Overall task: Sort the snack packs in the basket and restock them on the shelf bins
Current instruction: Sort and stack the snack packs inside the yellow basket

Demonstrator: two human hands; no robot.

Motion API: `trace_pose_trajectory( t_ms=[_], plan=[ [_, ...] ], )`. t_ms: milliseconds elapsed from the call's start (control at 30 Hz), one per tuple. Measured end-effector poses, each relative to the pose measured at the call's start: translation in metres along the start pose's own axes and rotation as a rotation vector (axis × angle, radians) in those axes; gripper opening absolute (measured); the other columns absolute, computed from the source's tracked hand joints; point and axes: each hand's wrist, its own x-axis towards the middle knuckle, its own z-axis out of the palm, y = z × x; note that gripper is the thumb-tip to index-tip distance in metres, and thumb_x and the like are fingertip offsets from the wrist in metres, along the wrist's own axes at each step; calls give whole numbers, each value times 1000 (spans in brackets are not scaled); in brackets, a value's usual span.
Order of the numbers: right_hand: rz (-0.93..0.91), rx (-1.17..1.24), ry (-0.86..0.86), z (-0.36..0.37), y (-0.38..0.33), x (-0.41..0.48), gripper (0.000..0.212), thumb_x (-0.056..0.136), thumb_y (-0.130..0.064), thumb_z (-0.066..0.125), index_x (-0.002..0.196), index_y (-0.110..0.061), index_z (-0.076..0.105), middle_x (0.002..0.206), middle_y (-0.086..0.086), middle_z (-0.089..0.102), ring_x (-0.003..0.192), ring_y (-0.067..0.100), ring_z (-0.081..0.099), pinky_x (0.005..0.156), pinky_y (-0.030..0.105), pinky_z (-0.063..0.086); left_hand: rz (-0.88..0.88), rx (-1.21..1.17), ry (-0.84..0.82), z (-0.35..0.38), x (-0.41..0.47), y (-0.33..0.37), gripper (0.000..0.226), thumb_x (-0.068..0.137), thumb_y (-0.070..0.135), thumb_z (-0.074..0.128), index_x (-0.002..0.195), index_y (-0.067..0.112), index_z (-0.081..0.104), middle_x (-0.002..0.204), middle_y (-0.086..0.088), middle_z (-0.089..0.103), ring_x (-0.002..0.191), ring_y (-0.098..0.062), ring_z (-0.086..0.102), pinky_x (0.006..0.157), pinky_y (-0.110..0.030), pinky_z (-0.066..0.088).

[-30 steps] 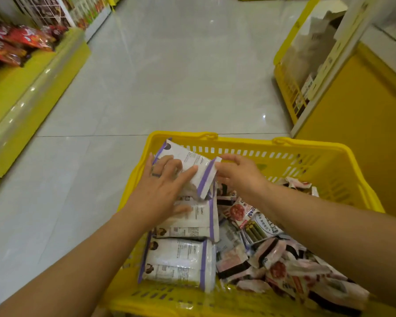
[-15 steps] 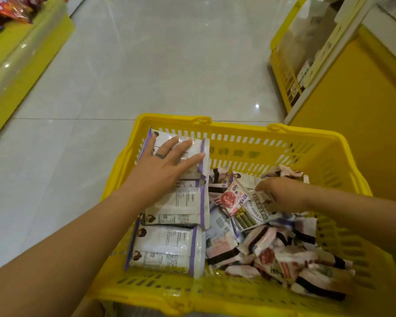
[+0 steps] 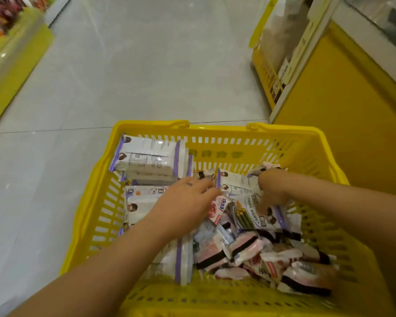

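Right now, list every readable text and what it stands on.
"趣多多", likely but blurred: on the pink-and-white pack.
Too small to read: fine print on the white purple-edged packs.
Blurred: raised marks on the basket wall; labels on the right-hand shelf.

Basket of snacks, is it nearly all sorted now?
Partly. Done: white-and-purple packs lie stacked along the left side of the basket. In hand: the left hand and right hand reach into the mixed pile in the middle. Left: the jumbled pink-and-black packs on the right, then the restocking itself.
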Motion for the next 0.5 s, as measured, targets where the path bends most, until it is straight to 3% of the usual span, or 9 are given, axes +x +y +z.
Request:
trace_pose_trajectory(
  t_ms=[67,167,267,433,500],
  plan=[
    [35,-45,124,-12,8,-11,38,75,-46,73,97,-17,66,81,2,65,74,19,62,62,28,52,54,-17,-166,19,9,11,48,84,8,63,129,21,54,123,-2,60,107,-23,59,92,-34,45],
    [55,-30,349,-27,29,-25,31,73,-44,71,81,-18,58,70,-1,53,68,19,54,52,26,41,90,18,-387,47,25,23,44,90,7,55,131,19,51,120,-4,59,107,-27,57,91,-39,46],
    [43,0,516,-27,49,-30,32,77,-45,68,84,-21,49,73,-1,49,72,23,50,55,26,36,25,-38,-528,62,40,30,37,90,4,51,123,21,57,111,-6,62,104,-27,57,83,-41,51],
    [32,-18,538,-18,61,-24,34,81,-46,65,94,-18,51,78,1,47,73,22,48,57,29,38,45,99,-851,72,68,43,30,90,10,57,120,13,59,115,-11,62,102,-32,59,79,-41,48],
    [15,-5,538,-18,63,-20,34,81,-47,65,96,-20,51,76,-2,43,74,21,47,56,28,36,74,177,-938,72,76,46,31,90,15,61,121,9,59,120,-13,60,105,-33,58,86,-45,49]
  ],
)
